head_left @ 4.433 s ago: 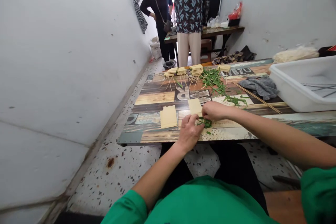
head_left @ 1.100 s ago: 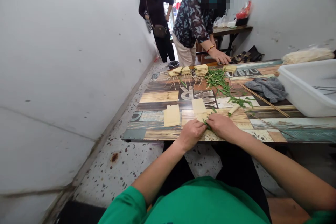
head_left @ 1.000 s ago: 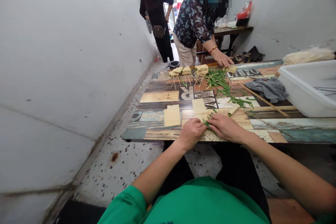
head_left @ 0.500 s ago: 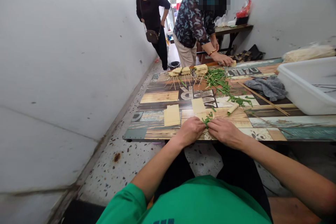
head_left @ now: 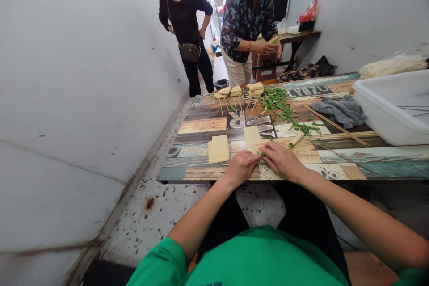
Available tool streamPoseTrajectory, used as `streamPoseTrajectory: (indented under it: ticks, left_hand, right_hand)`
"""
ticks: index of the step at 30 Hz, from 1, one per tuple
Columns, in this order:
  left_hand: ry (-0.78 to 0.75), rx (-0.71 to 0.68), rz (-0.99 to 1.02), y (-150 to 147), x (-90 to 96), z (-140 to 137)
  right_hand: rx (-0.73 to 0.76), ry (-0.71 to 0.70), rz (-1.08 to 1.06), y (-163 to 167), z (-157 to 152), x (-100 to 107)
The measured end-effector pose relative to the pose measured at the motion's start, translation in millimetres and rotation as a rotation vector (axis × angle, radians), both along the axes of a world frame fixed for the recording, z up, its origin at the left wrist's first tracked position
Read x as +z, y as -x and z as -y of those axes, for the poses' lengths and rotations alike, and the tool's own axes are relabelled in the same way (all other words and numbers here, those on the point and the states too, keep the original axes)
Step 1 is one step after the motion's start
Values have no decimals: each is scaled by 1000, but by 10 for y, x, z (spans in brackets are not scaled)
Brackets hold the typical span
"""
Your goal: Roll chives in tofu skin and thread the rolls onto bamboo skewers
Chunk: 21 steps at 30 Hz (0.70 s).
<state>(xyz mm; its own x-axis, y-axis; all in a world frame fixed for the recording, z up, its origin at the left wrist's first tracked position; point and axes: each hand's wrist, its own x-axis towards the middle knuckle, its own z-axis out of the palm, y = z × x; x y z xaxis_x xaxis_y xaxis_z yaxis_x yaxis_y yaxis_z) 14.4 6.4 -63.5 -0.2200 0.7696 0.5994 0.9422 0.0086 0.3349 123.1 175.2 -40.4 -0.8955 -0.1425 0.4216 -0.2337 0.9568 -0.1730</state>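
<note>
Covering the greens

The greens show less than a moment ago — pinched by narrowed fingers of my left hand and right hand, near the table's edge — so the sheet seems further folded. Beyond, a co-worker has lifted a yellow stack.

Cut greens: small bunch of narrow strips, bright green, bunched low between the fingertips of left hand and right hand. Mostly covered by fingers; one short piece pokes out past the right hand's far side. Pale yellow sheet: thin, smooth, straight-edged, lying flat just beyond the hands, near end running to the fingertips. Whether greens sit on or inside a sheet: cannot tell, fingers cover it.
</note>
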Motion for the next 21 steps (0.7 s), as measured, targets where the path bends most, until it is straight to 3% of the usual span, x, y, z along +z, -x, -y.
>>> streamPoseTrajectory:
  ticks: [14, 21]
  left_hand:
    - [27, 99, 105, -116, 94, 52]
    - [131, 175, 111, -155, 55, -7]
  right_hand:
    - [110, 117, -83, 30, -58, -83]
    - [88, 34, -113, -11, -4, -127]
